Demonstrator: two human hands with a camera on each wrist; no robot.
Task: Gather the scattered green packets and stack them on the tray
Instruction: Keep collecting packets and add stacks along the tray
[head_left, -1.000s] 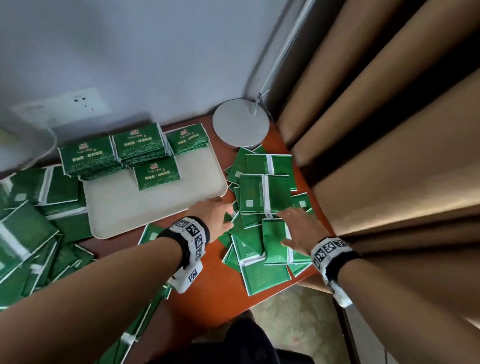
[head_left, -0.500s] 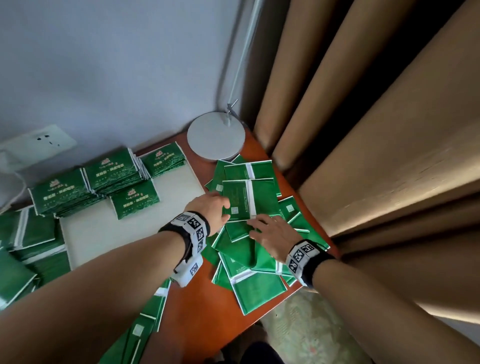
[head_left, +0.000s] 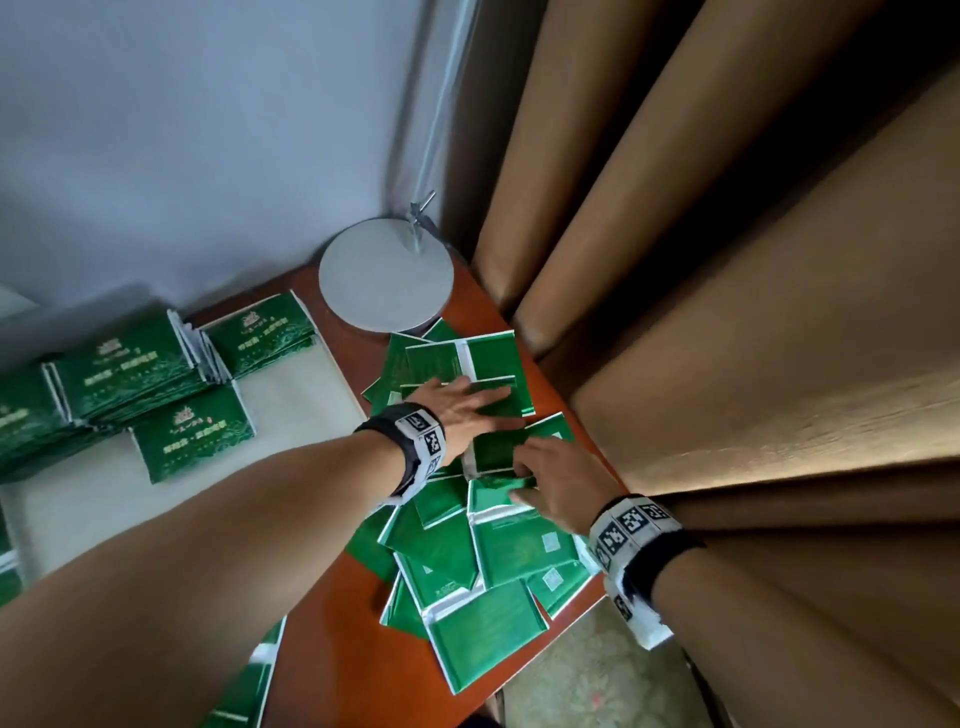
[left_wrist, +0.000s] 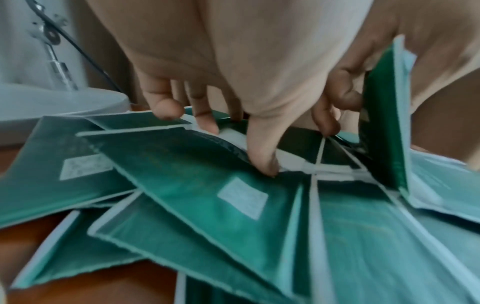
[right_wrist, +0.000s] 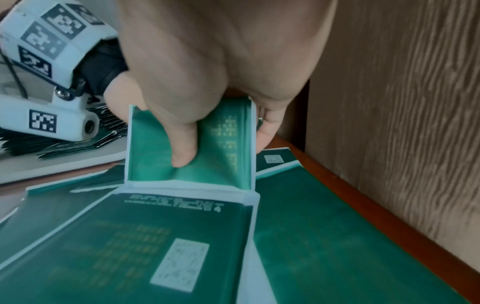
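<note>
The tray (head_left: 291, 410) sat on the worktop (head_left: 332, 649) by the wall and carried several stacks (head_left: 130, 369) of green packets along its far edge, with one more stack (head_left: 195, 434) in front of them. To its right, loose packets (head_left: 488, 623) lay overlapping in a heap below a round lamp base (head_left: 387, 275). The left hand (head_left: 462, 410) lay flat with straight fingers on a packet at the heap's far end. The right hand (head_left: 558, 480) pinched one packet (right_wrist: 187, 148) between thumb and fingers, tilting it up from the heap.
</note>
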